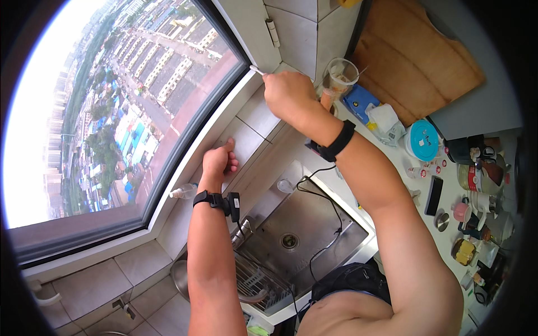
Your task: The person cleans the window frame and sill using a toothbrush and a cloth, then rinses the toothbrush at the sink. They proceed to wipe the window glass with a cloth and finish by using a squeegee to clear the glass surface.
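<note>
My right hand (290, 93) is closed round a thin white stick-like tool (257, 70), whose tip touches the corner of the white window frame (229, 101). What the tool is exactly I cannot tell. My left hand (220, 159) rests on the tiled sill (243, 136) below the window, its fingers curled and the thumb pointing out, with nothing visible in it. Close to the left wrist a clear plastic bottle with a white nozzle (185, 192) lies by the frame. Each wrist wears a black strap with a small cabled device.
Below my arms is a steel sink (302, 227) with a drying rack (256, 277). On the right-hand counter are a plastic cup (342, 72), a blue packet (359, 101), a blue-lidded tub (423, 140), a phone (433, 195) and a pink mug (462, 212). A wooden board (416, 59) stands behind.
</note>
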The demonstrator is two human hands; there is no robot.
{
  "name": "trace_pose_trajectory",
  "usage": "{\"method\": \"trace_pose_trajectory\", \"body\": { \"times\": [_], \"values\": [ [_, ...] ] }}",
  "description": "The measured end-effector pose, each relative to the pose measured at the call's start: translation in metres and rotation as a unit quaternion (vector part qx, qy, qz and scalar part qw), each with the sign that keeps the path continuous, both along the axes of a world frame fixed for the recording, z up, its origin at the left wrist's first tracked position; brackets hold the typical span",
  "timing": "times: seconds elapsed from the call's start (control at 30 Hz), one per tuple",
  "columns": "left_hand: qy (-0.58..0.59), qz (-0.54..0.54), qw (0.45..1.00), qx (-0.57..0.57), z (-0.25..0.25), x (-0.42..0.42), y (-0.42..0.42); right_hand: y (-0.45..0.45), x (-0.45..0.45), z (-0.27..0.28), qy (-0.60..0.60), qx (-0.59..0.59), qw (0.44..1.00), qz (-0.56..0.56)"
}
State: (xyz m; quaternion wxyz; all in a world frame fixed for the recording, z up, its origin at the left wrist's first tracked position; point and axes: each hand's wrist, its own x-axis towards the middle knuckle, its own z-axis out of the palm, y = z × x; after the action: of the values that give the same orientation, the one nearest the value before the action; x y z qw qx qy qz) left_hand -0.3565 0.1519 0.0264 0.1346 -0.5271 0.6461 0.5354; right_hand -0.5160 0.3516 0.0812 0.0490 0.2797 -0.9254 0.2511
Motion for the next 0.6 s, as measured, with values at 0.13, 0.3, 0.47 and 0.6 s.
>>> {"method": "trace_pose_trajectory", "body": {
  "times": [0.13,0.3,0.47,0.6],
  "values": [
    [-0.006,0.001,1.000,-0.002,0.003,0.000,0.003,0.008,0.006,-0.004,-0.005,0.001,1.000,0.000],
    [-0.001,0.002,1.000,-0.002,0.001,-0.003,-0.001,0.003,0.000,0.003,-0.016,0.023,1.000,0.002],
    [-0.005,-0.009,1.000,-0.002,-0.002,0.001,0.001,0.006,-0.001,0.001,-0.016,0.000,1.000,-0.008],
    [-0.006,-0.001,1.000,-0.004,0.002,0.001,0.003,0.014,-0.002,0.002,-0.045,0.038,0.998,0.022]
  ]
}}
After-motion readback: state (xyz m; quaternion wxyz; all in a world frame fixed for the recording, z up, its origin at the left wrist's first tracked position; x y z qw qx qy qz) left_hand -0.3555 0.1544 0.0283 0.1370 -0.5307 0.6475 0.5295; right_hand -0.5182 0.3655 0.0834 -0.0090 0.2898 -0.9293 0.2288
